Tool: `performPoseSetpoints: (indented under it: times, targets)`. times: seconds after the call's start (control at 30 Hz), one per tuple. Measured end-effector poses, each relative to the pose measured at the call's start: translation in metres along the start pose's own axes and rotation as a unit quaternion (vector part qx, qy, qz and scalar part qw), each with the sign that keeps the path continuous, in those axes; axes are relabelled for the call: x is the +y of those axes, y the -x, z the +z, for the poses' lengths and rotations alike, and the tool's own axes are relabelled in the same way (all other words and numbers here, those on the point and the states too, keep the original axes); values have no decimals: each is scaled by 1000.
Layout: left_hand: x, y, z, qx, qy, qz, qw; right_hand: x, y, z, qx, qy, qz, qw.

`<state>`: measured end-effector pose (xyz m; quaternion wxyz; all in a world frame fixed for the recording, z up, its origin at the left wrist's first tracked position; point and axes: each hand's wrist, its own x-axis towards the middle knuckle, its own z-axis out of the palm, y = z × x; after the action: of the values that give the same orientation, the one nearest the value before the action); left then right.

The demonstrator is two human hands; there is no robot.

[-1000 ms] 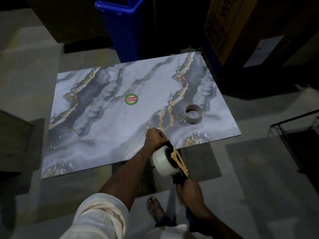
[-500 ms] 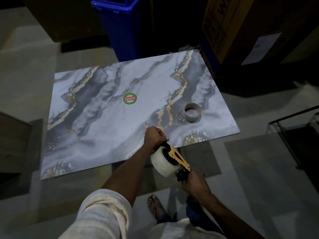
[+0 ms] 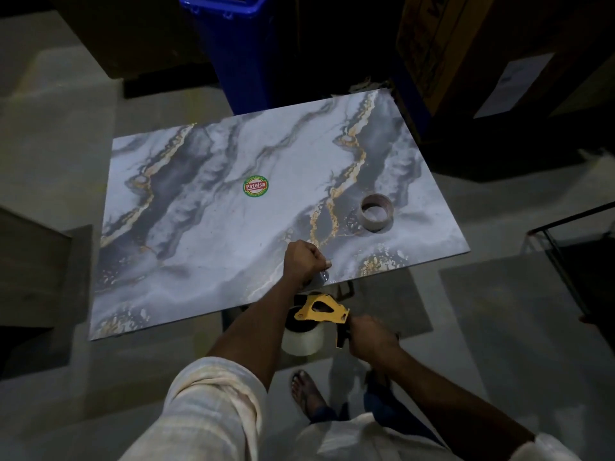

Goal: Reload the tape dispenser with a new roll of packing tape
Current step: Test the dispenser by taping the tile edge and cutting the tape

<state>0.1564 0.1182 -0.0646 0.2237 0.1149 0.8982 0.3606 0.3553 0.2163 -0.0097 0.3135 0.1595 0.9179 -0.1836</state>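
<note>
**Tape end drawn out, threading to come**

The left hand (image 3: 307, 259) is fisted, pinching the free end of a clear tape strip (image 3: 322, 278) that it draws toward 12 o'clock. The right hand (image 3: 372, 337) is wrapped round the handle of the yellow-framed tape dispenser (image 3: 321, 311), whose new white roll of packing tape (image 3: 302, 341) already sits on the hub (below the frame). At 1 o'clock, the spent brown cardboard core (image 3: 376, 212) lies on the marble-patterned slab (image 3: 206, 227). Next, I judge, the strip must pass the roller and reach the cutter without sticking to itself.
</note>
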Motion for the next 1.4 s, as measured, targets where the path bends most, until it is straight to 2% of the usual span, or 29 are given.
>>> performPoseSetpoints:
  times: [0.1,0.5,0.77,0.87,0.93,1.1,1.23,1.4]
  targets:
    - [2,3,1,7,-4,3,1000,-3,-15,-3,15,20,-10,1000]
    - [0,7,6,31,2,-10,999,-2,-14,5,8,-43,36,998]
    - [3,10,9,39,3,-17,999,-7,-33,-4,-8,1,16,1000]
    - [6,11,7,41,6,-16,999,17,-15,17,25,-33,6,999]
    - [6,11,7,39,9,-16,999,40,5,36,40,-14,-4,999]
    - [5,11,6,32,9,-21,999,113,68,95,7,-76,67,995]
    - [10,12,3,33,-5,-20,999,142,96,93,5,-77,83,994]
    - [11,15,-1,32,18,-22,999,129,69,67,116,-102,59,986]
